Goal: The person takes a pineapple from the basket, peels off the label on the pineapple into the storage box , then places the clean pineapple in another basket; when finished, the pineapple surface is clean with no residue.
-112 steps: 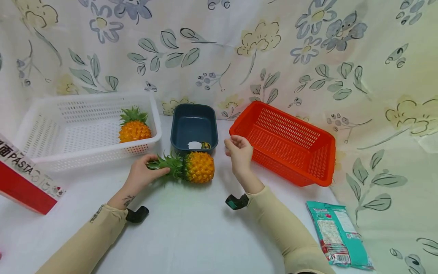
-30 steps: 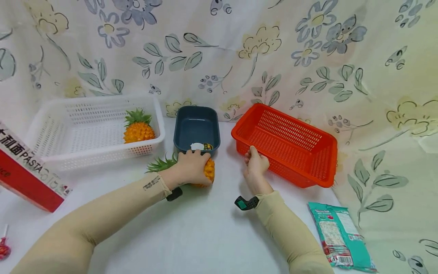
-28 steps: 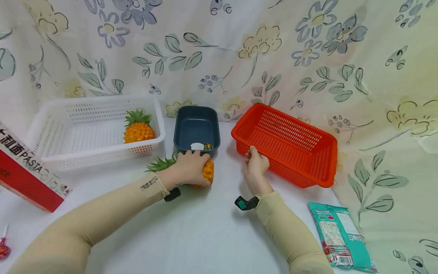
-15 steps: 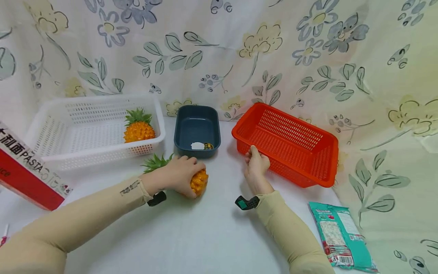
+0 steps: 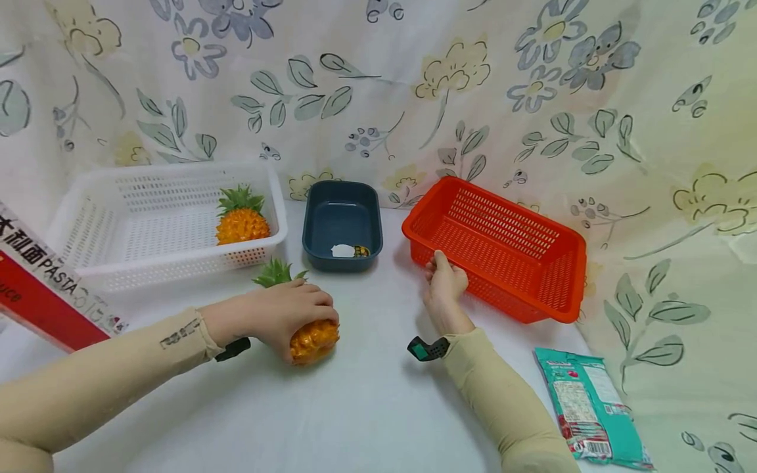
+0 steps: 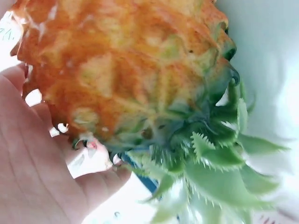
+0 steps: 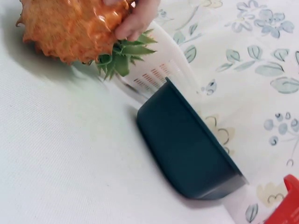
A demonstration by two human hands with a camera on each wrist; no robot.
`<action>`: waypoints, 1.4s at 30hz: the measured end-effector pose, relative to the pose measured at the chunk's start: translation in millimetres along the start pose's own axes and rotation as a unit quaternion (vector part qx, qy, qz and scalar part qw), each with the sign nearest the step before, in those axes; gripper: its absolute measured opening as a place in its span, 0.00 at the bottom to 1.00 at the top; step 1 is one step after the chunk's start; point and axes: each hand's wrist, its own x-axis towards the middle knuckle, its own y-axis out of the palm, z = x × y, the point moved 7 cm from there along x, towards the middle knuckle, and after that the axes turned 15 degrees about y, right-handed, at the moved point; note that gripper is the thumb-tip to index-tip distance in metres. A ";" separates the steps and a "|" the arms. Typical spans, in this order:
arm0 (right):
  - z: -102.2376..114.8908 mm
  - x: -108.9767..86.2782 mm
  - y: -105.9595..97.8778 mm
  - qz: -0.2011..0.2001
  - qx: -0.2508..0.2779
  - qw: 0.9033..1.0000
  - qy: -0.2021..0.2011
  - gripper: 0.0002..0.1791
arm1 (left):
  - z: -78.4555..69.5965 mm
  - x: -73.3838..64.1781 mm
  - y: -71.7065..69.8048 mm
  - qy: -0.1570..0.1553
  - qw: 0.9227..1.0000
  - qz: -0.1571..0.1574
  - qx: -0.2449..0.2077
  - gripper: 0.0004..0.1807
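In the head view my left hand (image 5: pixel 286 312) grips an orange pineapple (image 5: pixel 313 343) from above, with its green leaves pointing to the back left. The left wrist view shows the bumpy pineapple (image 6: pixel 126 60) close up, palm and fingers (image 6: pixel 32 158) along its side. In the right wrist view the pineapple (image 7: pixel 70 28) appears slightly above the white cloth, a shadow beneath it. My right hand (image 5: pixel 446 286), fingers loosely curled, overlaps the front left wall of a red plastic basket (image 5: pixel 503 299). The right wrist view leaves this hand out.
A white basket (image 5: pixel 177 266) holds another pineapple (image 5: pixel 242 225) at the back left. A dark blue tray (image 5: pixel 343 264) with a white sticker stands between the baskets. A red pasta box (image 5: pixel 53 309) is at the left; a teal snack packet (image 5: pixel 591 407) lies at the right.
My left hand moved from the leaves to the pineapple's body, then brought it toward me and left, away from the blue tray. The right hand shifted slightly right, then stayed.
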 end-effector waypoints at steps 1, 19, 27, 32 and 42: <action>-0.2 0.1 -0.2 -0.001 0.000 1.000 0.001 0.09 | -1.0 -2.5 0.1 0.006 1.000 0.005 0.006 0.43; 0.8 1.2 1.4 0.006 0.008 1.000 -0.006 0.08 | 8.8 -29.2 -20.6 -0.217 0.965 -0.145 -0.019 0.53; 0.8 2.1 1.1 0.004 0.017 1.000 -0.011 0.07 | 15.0 -33.3 1.6 -0.353 0.922 -0.112 -0.109 0.68; 0.3 2.0 0.7 -0.001 0.007 1.000 -0.002 0.08 | 18.0 -29.7 13.3 -0.347 0.921 -0.111 -0.141 0.67; 0.7 1.8 0.2 -0.001 0.000 1.000 0.002 0.08 | 24.9 -42.1 21.5 -0.318 0.912 -0.133 -0.224 0.62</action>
